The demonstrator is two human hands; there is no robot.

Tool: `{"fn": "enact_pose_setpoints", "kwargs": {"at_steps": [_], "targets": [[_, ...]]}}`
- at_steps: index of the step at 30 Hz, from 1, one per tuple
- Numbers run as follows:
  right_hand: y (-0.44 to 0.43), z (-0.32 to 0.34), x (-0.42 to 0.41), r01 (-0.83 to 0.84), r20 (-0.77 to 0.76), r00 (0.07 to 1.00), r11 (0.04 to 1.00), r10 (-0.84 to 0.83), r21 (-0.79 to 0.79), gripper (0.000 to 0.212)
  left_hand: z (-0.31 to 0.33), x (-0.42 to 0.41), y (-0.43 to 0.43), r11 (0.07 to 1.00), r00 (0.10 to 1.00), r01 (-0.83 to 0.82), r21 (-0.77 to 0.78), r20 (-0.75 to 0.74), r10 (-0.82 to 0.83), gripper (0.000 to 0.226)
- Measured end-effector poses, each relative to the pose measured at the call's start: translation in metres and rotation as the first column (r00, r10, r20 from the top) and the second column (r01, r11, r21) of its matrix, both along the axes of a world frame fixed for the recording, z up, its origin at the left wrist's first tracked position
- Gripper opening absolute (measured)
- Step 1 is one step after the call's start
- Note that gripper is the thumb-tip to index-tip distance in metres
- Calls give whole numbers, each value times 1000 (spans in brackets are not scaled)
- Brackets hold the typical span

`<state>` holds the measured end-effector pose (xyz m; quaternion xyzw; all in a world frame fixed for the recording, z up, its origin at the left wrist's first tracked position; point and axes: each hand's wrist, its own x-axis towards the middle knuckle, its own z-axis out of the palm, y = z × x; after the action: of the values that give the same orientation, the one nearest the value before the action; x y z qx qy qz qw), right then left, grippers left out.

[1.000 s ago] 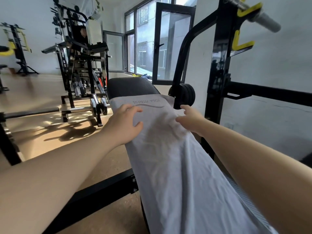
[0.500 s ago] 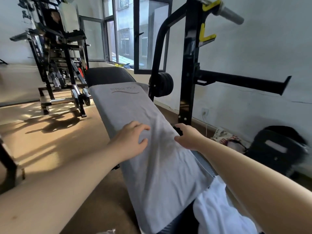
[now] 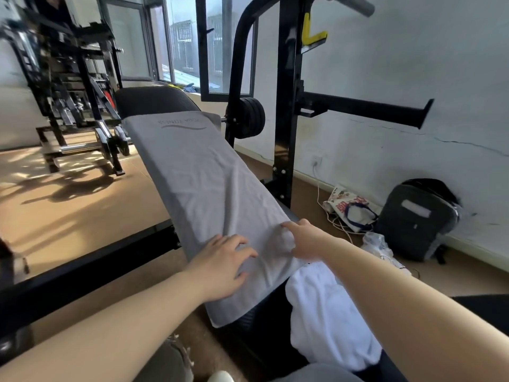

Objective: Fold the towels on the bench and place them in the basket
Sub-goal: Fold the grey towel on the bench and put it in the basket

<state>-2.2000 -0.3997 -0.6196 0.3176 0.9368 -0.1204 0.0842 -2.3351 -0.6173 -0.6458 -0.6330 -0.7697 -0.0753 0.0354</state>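
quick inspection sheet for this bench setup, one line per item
surface: padded black bench, mostly covered by towels.
job's things: grey towel spread along the bench, lightly creased; white towel bunched at the near end; basket: nothing seen.
clutter: printed bag, black backpack and clear plastic bag on the floor by the wall.
grippers: left hand flat on the grey towel, fingers spread; right hand at its right edge, grip unclear.
cables: white cable runs from the wall socket down to the floor.
surroundings: black rack, open window, weight machine.
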Motion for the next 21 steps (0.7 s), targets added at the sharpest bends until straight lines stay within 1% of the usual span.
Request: {"fn": "enact_pose_setpoints", "kwargs": {"at_steps": [2, 5, 6, 8, 10, 12, 14, 15, 16, 18, 20, 21], "targets": [[-3, -4, 7, 4, 16, 1000, 1000, -4, 5, 77, -1, 5, -2, 1000, 1000, 0, -12, -11, 0, 51], [-5, -3, 16, 45, -6, 999, 998, -45, 32, 72, -1, 14, -5, 998, 998, -9, -64, -59, 6, 52], [-6, 0, 19, 65, -40, 997, 998, -64, 23, 68, -2, 17, -7, 996, 997, -18, -88, -73, 12, 53], [-7, 9, 23, 92, -110, 990, 996, -92, -5, 52, -4, 22, -9, 994, 996, -30, -109, -90, 21, 55], [-5, 22, 24, 104, -185, 977, 994, -107, -21, 38, -6, 26, -9, 994, 995, -37, -100, -92, 28, 55], [-3, 38, 25, 180, -325, 922, 976, -210, -120, 36, -8, 30, -9, 993, 995, -56, -105, -91, 47, 61], [-1, 54, 26, 217, -433, 853, 952, -293, -216, 43, -8, 36, -9, 987, 994, -79, -140, -88, 67, 73], [1, 61, 27, 223, -467, 825, 942, -320, -251, 46, -8, 39, -9, 985, 993, -87, -150, -94, 74, 74], [1, 67, 29, 223, -492, 801, 933, -341, -283, 47, -9, 42, -9, 984, 991, -93, -150, -110, 77, 70], [3, 74, 32, 207, -522, 778, 927, -351, -314, 48, -9, 46, -9, 986, 986, -104, -131, -145, 85, 49], [3, 76, 36, 182, -512, 801, 942, -308, -281, 51, -9, 48, -10, 987, 986, -125, -102, -124, 112, 38], [3, 75, 38, 158, -493, 832, 961, -253, -225, 54, -9, 49, -11, 987, 987, -131, -88, -104, 122, 36]]}}
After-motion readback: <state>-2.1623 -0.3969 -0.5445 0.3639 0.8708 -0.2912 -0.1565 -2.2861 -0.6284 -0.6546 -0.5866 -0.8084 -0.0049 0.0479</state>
